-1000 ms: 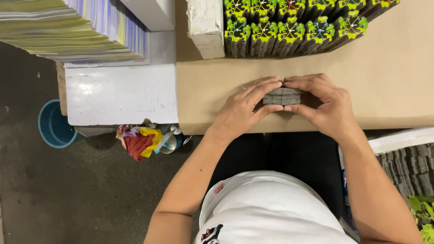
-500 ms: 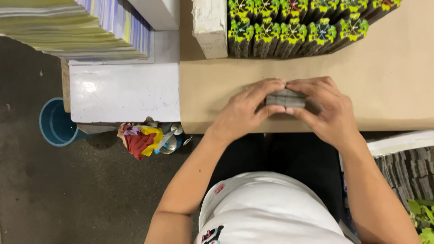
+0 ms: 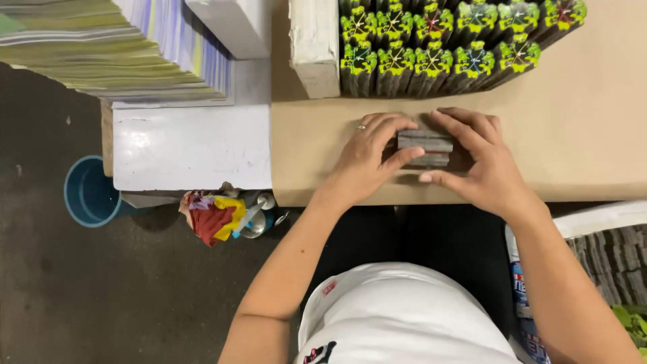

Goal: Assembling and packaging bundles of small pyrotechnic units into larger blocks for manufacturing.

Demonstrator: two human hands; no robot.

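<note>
Both hands, left hand (image 3: 367, 158) & right hand (image 3: 482, 165), fingers clamped on a small grey stack (image 3: 424, 147) btwn them on tabletop (image 3: 586, 135); uneven squeeze could splay the pieces.

Pretty even overhead light here, bright on the tan counter (image 3: 593, 135) and the white board (image 3: 192, 148) to its left, no real glare on either. The floor (image 3: 54, 296) on the left falls off much dimmer, almost murky. Soft shadows sit right under the left hand (image 3: 367, 162) and the right hand (image 3: 482, 165), and the small grey stack (image 3: 424, 143) between them is half in shade. Focus is decent in the middle, the hands look sharp enough. The paper stack (image 3: 101, 47) far left smears a bit toward the corner, and the near white shirt (image 3: 404, 317) looks soft.
</note>
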